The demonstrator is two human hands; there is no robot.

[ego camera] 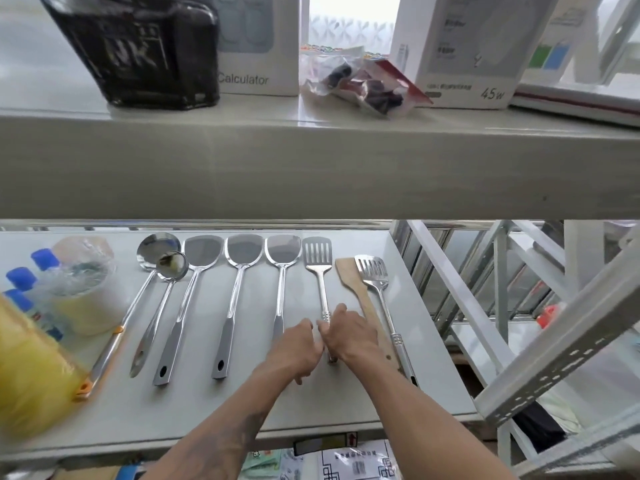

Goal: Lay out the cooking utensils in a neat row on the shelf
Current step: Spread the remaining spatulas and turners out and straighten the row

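Eight utensils lie side by side on the white shelf (408, 375), heads toward the back, handles toward the person. From left to right: a large steel ladle (157, 250) with an orange-tipped handle; a smaller ladle (173, 265) whose bowl overlaps the large ladle's bowl; three solid steel turners, the first turner (202, 251), the second turner (244, 249) and the third turner (283, 249), with near-parallel handles; a slotted steel turner (317, 252); a wooden spatula (349, 275); and a second slotted turner (372, 269). The wooden spatula and the second slotted turner sit slightly nearer the front edge than the others, and their handles lie close together, angled toward the right.

The left hand (296, 348) rests on the shelf with fingers curled, over the lower handle of the third turner; whether it grips that handle cannot be told. The right hand (349, 336) is closed over the handle of the slotted steel turner, whose tip shows below the palm. The two hands touch at the thumbs.

Left of the utensils stand a roll of clear tape (86, 296), blue-capped bottles (22, 278) and a yellow bag (31, 368). The upper shelf (311, 161) carries a black container (138, 50), a box marked "Calculator" (258, 43), a plastic packet (360, 81) and a box marked "45w" (464, 46).
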